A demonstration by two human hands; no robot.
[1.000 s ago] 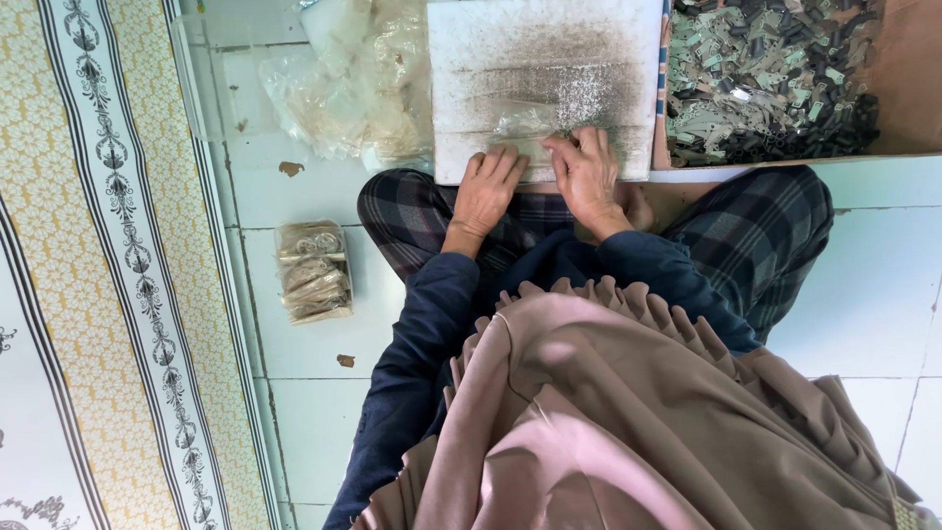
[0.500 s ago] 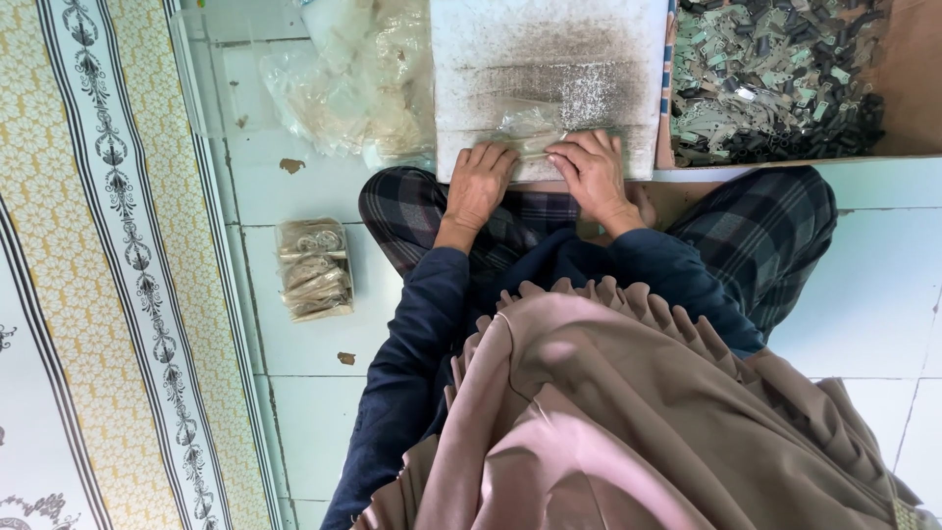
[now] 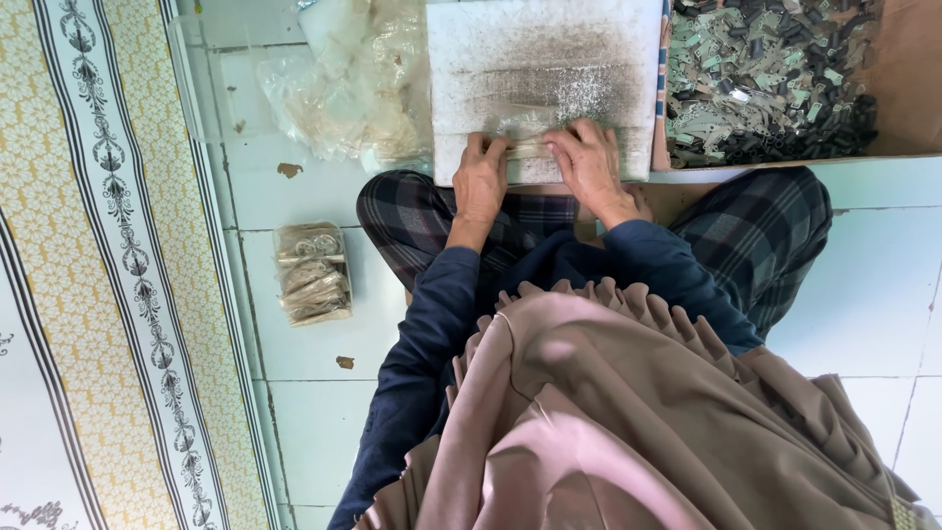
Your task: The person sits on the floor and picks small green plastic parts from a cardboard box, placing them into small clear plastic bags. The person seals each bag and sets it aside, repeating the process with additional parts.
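I sit cross-legged on a tiled floor with a white foam board (image 3: 545, 39) resting across my lap. My left hand (image 3: 480, 181) and my right hand (image 3: 593, 164) lie side by side on the board's near edge. Both pinch a small clear plastic bag (image 3: 528, 147) that stretches between their fingertips. A band of tiny silvery metal bits (image 3: 569, 90) lies across the board just beyond my fingers. The bag's contents cannot be made out.
A brown cardboard box (image 3: 908, 79) holding several small grey and dark metal parts stands at the upper right. Crumpled clear plastic bags (image 3: 353, 88) lie at the upper left. A filled packet bundle (image 3: 312, 272) rests on the tiles left of my knee. A patterned mat (image 3: 98, 294) covers the left side.
Both hands have drawn slightly toward me along the board's near edge and closed in on the small bag between them.
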